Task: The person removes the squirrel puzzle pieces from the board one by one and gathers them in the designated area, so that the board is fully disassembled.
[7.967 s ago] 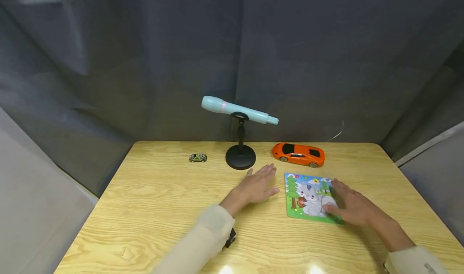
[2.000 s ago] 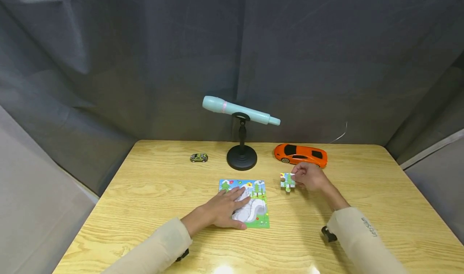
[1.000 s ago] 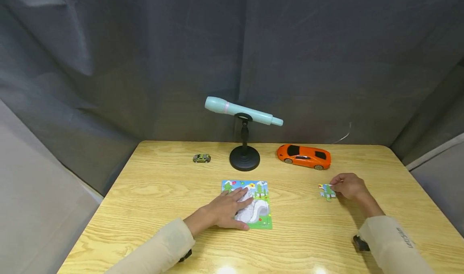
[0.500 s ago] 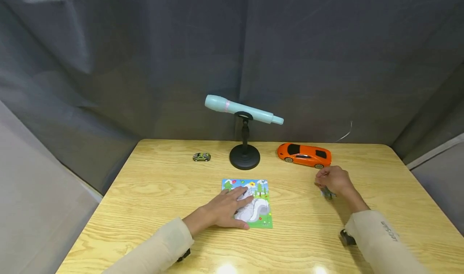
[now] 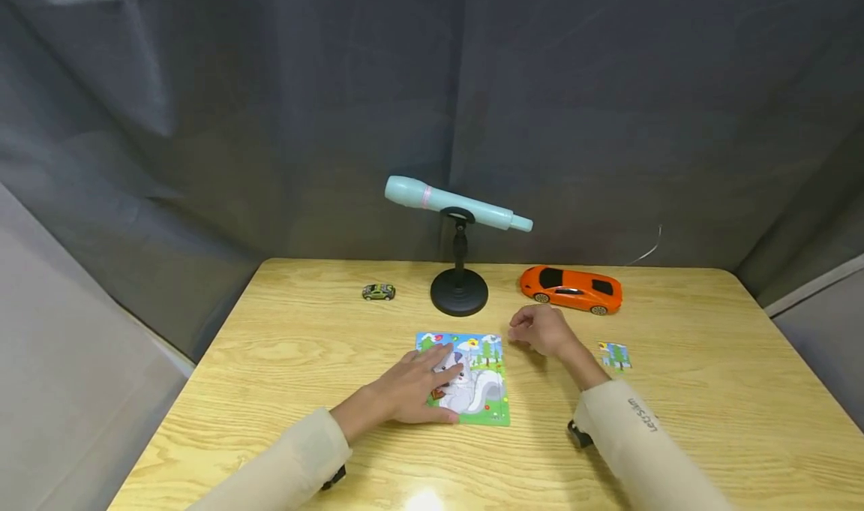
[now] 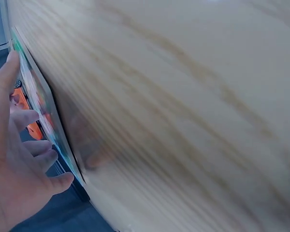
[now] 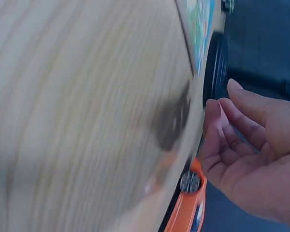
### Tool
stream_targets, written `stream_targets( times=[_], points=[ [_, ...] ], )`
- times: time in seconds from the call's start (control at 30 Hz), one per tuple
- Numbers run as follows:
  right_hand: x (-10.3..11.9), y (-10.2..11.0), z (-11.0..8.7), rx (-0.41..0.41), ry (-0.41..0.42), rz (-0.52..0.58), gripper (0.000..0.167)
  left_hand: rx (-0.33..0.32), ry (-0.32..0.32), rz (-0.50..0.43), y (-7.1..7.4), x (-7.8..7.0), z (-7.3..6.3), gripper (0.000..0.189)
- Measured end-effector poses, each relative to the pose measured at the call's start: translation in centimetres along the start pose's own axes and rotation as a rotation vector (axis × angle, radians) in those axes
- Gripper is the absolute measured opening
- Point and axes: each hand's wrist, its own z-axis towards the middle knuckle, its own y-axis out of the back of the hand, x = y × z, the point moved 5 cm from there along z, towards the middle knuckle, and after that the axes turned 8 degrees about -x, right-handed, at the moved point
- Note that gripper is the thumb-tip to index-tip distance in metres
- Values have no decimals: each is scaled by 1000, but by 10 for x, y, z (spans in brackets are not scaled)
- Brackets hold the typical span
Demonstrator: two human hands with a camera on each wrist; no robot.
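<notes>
**Your right hand (image 5: 544, 332) is off the puzzle piece (image 5: 616, 355) and beside the puzzle board (image 5: 484, 412)**

Your left hand (image 5: 413, 388) lies spread over the left part of the puzzle board, thumb and fingers apart; how hard it presses, I cannot tell. It sits slightly further left than half a second ago, so the face of the printed squirrel (image 5: 466, 400), covered then, now shows between and beside your fingers.

Your right hand has moved most. Half a second ago it was over the puzzle piece; now it is just beside the board's far right corner, with its fingers loosely bent. In the right wrist view the thumb tip stands apart from the fingers and nothing shows between them.

The puzzle piece lies on the table (image 5: 297, 361), to the right of your right hand, just past your right sleeve (image 5: 641, 428) and well apart from the board. The pinch of a second ago is gone.

Further out, the orange car (image 5: 574, 290) is beyond your right hand. The black stand (image 5: 459, 295) is beyond and between both hands, bearing the tilted light-blue microphone (image 5: 472, 209). The small green car (image 5: 379, 292) is beyond your left hand. All these keep their places from before.
</notes>
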Motion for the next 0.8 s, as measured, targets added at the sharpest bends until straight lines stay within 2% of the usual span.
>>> stream_targets(
  times=[0.17, 0.37, 0.8],
  points=[
    [20, -24, 3, 24, -8, 3, 13, 7, 50, -24, -1, 7, -4, 80],
    [33, -43, 5, 39, -6, -16, 10, 39, 93, -47, -1, 11, -6, 79],
    [40, -56, -2, 24, -28, 9, 10, 54, 105, -16, 0, 8, -6, 79]
  ],
)
